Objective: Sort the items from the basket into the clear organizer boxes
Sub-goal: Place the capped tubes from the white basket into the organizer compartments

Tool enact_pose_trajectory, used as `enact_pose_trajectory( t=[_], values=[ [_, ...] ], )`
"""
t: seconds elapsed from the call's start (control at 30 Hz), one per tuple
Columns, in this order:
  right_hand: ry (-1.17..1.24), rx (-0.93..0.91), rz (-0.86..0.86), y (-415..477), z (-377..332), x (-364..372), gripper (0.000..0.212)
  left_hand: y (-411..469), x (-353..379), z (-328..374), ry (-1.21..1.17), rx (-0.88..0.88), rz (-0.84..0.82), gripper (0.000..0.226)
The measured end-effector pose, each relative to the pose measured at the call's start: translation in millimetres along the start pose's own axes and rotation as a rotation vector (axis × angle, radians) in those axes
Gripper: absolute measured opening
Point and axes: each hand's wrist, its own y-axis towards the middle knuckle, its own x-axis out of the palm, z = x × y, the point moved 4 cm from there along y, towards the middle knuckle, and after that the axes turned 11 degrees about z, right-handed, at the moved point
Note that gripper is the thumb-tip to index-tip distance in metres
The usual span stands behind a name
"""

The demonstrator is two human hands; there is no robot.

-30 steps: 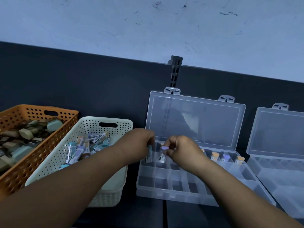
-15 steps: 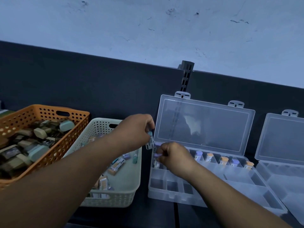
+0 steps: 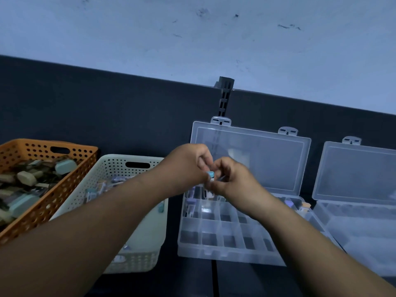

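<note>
Right above the back-left cells of the clear plastic organizer box (image 3: 225,243), left hand (image 3: 188,166) pinches a small teal-capped item (image 3: 210,174), held low so it drops straight in, I'd guess. Right hand (image 3: 232,179) is curled against it, maybe gripping, can't tell. Pale perforated basket (image 3: 111,166) sits just left.

My left hand (image 3: 188,166) and my right hand (image 3: 233,179) are bare. My left arm (image 3: 96,228) is bare too, and it looks big and wide near the bottom edge. My right arm (image 3: 300,236) is bare and looks thinner. The light is dim, so my nails are hard to see.
</note>
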Motion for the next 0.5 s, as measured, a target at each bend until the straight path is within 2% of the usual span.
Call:
enact_pose_trajectory(
  t=[0.1, 0.27, 0.37, 0.5],
  values=[
    [-0.003, 0.014, -0.004, -2.6, 13.3, -0.5, 0.015, -1.1, 5.5, -0.7, 0.001, -0.003, -0.037, 0.018],
    [-0.184, 0.061, -0.012, -3.6, 37.0, 3.7, 0.010, -4.3, 10.2, -24.8, 0.534, 0.072, -0.113, 0.009],
    [-0.246, 0.076, -0.039, -5.7, 44.7, 7.7, 0.008, -11.3, 18.1, -41.0, 0.673, 0.067, -0.194, 0.012],
    [-0.274, 0.088, -0.049, -7.2, 51.8, 15.9, 0.006, -10.1, 24.5, -50.9, 0.757, 0.089, -0.203, 0.025]
  ],
)
